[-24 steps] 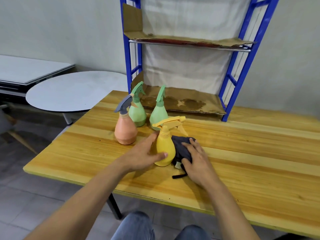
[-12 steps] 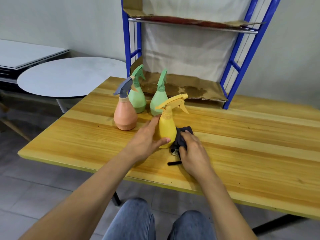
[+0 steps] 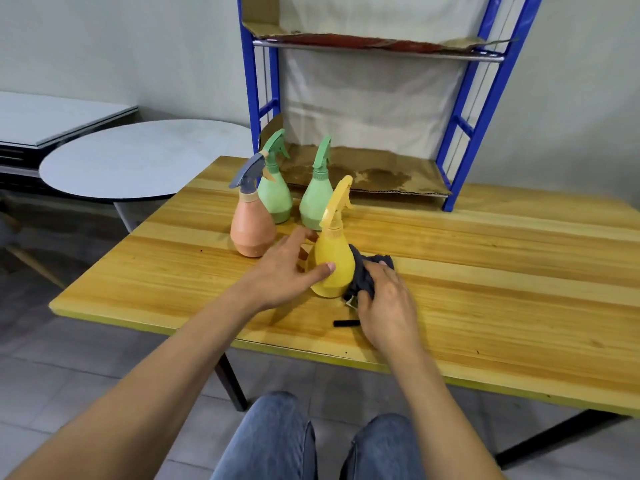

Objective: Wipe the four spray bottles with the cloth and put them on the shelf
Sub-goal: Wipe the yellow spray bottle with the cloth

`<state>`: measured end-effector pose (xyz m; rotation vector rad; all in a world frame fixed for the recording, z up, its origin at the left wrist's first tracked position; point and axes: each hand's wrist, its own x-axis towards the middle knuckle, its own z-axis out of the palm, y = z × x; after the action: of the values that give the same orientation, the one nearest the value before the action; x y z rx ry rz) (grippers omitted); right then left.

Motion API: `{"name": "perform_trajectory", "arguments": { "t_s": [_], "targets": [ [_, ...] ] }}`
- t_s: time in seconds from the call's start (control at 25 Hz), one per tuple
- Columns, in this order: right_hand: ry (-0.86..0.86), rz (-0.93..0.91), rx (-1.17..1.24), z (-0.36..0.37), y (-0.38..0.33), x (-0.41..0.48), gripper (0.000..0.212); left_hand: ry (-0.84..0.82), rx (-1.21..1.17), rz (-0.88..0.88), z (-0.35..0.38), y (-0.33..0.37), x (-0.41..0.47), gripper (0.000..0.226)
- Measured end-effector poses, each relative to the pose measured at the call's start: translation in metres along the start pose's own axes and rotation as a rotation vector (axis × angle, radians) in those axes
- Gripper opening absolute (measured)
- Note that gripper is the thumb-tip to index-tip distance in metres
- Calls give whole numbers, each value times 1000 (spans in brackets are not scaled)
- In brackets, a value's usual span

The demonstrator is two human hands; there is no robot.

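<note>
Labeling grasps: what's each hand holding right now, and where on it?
Left hand grips the yellow spray bottle around its lower body, thumb across the front. Right hand clutches the bunched dark cloth against the bottle's right side.

A single wide-angle view comes from the person's head, looking forward and steeply down. It sits close over the near edge of the pale wooden plank worktop (image 3: 485, 271), so both bare forearms run in from the bottom corners and blue-jeaned knees (image 3: 277, 441) fill the lower middle. The far side faces a blue metal-framed shelf unit lined with brown cardboard (image 3: 450, 161) against a grey wall. A round grey side table (image 3: 138, 161) lies to the left. Straight lines bow toward the edges. No second view exists to share anything.
</note>
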<state>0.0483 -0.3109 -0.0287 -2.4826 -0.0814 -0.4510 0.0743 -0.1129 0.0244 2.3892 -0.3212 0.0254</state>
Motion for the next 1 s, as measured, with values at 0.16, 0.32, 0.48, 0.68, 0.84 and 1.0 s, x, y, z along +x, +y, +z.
{"name": "perform_trajectory", "arguments": {
  "t_s": [0.16,0.32,0.48,0.68,0.84,1.0],
  "targets": [
    [-84,-84,16,-10,14,12,55,-190,9,12,-24,-5,6,65],
    [-132,-124,-25,-10,20,20,54,-311,-105,27,-21,-9,18,84],
    [-93,-72,12,-8,13,24,54,-136,-50,44,5,-5,14,87],
    [63,71,85,7,-11,-13,53,129,9,-13,31,13,19,82],
    [112,97,57,14,-16,-17,54,201,86,-45,37,22,17,77],
    [61,99,107,3,-2,-1,48,64,28,-58,21,8,11,71]
  ]
}}
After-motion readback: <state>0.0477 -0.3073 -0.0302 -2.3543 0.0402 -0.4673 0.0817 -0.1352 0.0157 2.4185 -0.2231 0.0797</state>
